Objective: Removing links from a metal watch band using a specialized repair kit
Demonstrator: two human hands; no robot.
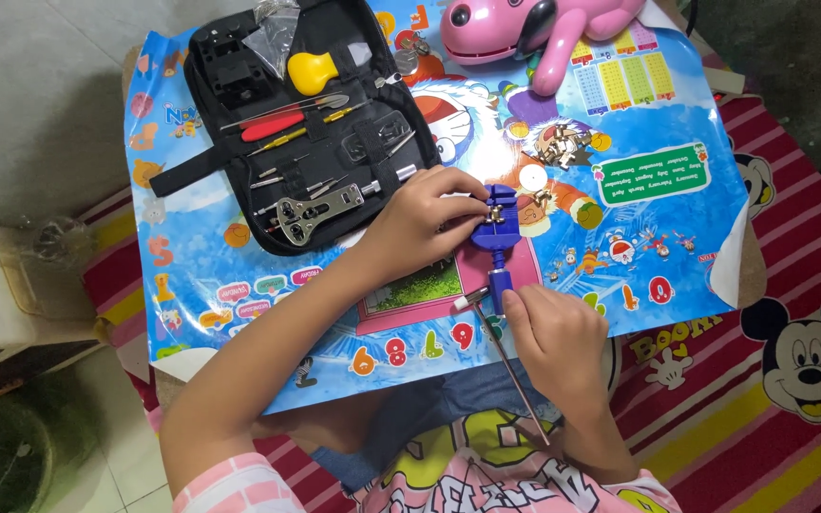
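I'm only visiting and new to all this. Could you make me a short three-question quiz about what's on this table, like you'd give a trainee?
1. True or false: the left hand rests on the top of the blue link remover tool.
2. Which lies open at the left of the colourful mat? A) a black tool case B) a cardboard box C) a metal tray
3. What colour is the toy animal at the mat's far edge?

Key
1. True; the right hand is at the tool's lower end.
2. A
3. Pink
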